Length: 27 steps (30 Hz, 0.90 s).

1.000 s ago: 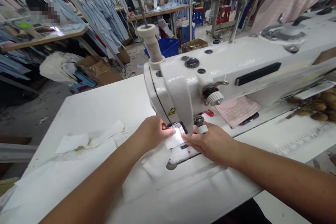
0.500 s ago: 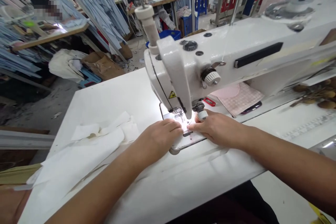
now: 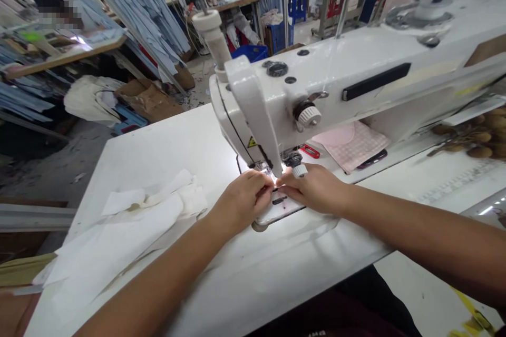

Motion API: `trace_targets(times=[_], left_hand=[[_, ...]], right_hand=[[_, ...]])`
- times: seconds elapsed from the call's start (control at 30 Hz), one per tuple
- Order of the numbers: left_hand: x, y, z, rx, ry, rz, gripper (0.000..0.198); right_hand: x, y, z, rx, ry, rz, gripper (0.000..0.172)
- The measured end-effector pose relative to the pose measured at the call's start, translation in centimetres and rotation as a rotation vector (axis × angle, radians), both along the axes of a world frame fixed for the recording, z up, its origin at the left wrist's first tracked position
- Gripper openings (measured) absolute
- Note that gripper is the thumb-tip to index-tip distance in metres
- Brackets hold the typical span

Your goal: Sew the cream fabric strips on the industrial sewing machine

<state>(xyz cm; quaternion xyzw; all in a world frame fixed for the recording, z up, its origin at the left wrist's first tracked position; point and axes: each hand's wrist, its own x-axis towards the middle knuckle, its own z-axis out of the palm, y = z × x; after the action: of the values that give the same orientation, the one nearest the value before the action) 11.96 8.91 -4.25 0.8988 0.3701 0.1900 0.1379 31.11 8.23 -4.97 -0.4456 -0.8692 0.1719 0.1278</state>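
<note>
White industrial sewing machine (image 3: 316, 81) — needle area (image 3: 272, 168) lit

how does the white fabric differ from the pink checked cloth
The white fabric is plain, the pink cloth checked. The white fabric lies rumpled in strips; the pink cloth lies flat. The white fabric sits left of the sewing machine, the pink cloth beyond its arm. Both rest on the white tabletop.

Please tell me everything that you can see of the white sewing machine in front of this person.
The white industrial sewing machine looks like painted metal. Its long arm bears a black oblong inset, a ribbed white dial and a white post on top. A yellow warning label marks its head. It stands on a white table, with the left hand and right hand just below the head.
</note>
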Motion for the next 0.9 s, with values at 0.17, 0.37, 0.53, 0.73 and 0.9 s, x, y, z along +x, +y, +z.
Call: trace_targets(times=[0.17, 0.37, 0.53, 0.73, 0.9], left_hand=[[0.09, -0.13, -0.32, 0.251, 0.036, -0.034, 0.010], [0.50, -0.08, -0.30, 0.584, 0.073, -0.118, 0.013], [0.61, 0.26, -0.13, 0.605, 0.030, -0.065, 0.020], [0.53, 0.45, -0.21, 0.527, 0.023, -0.071, 0.020], [0.42, 0.47, -0.28, 0.500, 0.015, -0.086, 0.020]], right_hand=[[-0.03, 0.30, 0.00, -0.037, -0.002, -0.069, 0.025], [0.07, 0.25, 0.05, -0.010, 0.011, -0.079, 0.024], [0.13, 0.21, -0.51, 0.108, 0.008, -0.072, 0.026], [0.22, 0.17, -0.87, 0.234, -0.017, -0.004, 0.031], [0.27, 0.15, -0.65, 0.251, -0.032, 0.008, 0.026]])
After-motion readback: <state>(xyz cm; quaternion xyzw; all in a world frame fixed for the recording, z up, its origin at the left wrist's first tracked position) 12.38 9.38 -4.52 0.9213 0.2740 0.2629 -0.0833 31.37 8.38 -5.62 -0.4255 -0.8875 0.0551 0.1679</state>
